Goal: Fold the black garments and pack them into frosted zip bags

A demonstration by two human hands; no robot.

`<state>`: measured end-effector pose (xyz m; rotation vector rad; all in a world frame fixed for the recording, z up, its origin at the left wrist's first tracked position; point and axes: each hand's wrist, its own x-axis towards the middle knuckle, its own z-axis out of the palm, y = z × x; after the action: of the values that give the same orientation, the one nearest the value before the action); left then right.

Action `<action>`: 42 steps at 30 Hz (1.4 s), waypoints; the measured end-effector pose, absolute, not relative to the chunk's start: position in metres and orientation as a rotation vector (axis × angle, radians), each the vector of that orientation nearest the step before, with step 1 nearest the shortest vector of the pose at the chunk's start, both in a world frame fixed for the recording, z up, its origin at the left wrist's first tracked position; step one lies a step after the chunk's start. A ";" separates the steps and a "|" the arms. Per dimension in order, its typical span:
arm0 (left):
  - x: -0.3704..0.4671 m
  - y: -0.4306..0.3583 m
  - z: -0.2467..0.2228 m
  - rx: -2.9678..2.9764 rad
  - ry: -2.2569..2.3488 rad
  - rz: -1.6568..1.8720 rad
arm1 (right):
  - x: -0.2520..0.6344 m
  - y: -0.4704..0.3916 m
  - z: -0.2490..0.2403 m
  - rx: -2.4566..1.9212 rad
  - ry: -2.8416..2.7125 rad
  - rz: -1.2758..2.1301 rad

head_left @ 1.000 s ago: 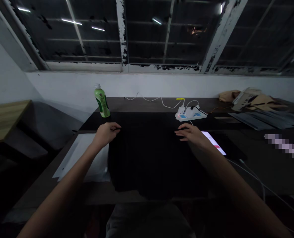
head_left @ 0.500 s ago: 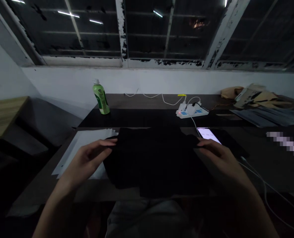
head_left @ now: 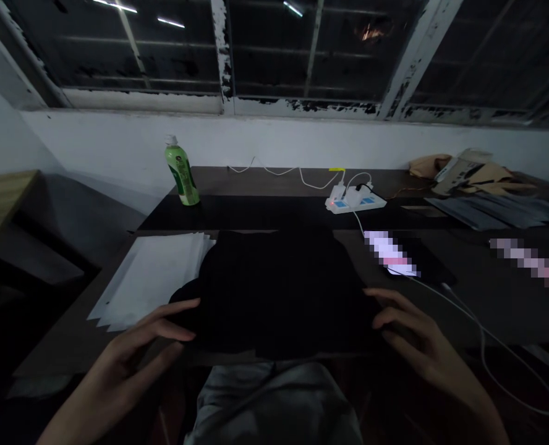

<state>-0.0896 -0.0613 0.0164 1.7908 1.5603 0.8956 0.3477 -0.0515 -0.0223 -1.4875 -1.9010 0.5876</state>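
A piece of black cloth [head_left: 274,290], perhaps a garment, lies spread on the dark desk in front of me. Its folds are hard to make out in the dim light. At its lower left edge is my left hand [head_left: 135,352], fingers apart, with the fingertips against the fabric. My right hand [head_left: 413,334] is at the right edge, its fingers spread and bent, the tips touching the cloth. Neither hand pinches the fabric visibly. White paper sheets [head_left: 149,272] lie just left of the cloth, partly beside its edge.
A green bottle [head_left: 182,173] stands at the back left. A white power strip [head_left: 358,204] with plugs and cables sits behind the cloth. To the right are a phone [head_left: 388,250], a white cable [head_left: 483,352], flat grey sheets [head_left: 492,210] and brown paper packaging [head_left: 473,176].
Both hands have let go of the cloth's upper corners and moved down and outward along its sides. The cloth now lies flatter, with its sides rounded. The view has tilted slightly downward.
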 end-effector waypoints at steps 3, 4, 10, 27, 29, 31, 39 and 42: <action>-0.084 -0.071 0.022 1.722 1.800 1.141 | 0.346 -0.053 -0.020 -1.535 -1.946 0.480; -0.083 -0.074 0.025 1.693 1.902 1.246 | 0.341 -0.054 -0.018 -1.555 -1.914 0.417; -0.040 -0.069 0.039 1.749 2.060 1.412 | 0.270 -0.047 0.000 -1.474 -1.727 0.098; -0.042 -0.016 -0.034 2.561 1.813 0.527 | 0.297 0.012 -0.043 -1.574 -2.137 0.218; -0.048 -0.015 -0.036 2.531 1.798 0.498 | 0.305 0.021 -0.041 -1.570 -2.145 0.116; -0.050 -0.014 -0.038 2.538 1.773 0.520 | 0.314 0.030 -0.039 -1.569 -2.128 0.014; -0.032 -0.031 -0.015 2.493 1.740 0.965 | 0.351 0.075 0.006 -1.393 -2.266 0.550; -0.017 -0.048 -0.001 2.411 1.683 1.014 | 0.340 0.088 0.035 -1.358 -2.292 0.972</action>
<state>-0.0169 -0.0475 -0.0011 2.4105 1.6828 1.0136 0.3397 0.0880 0.0353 -1.3583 -2.2917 0.9724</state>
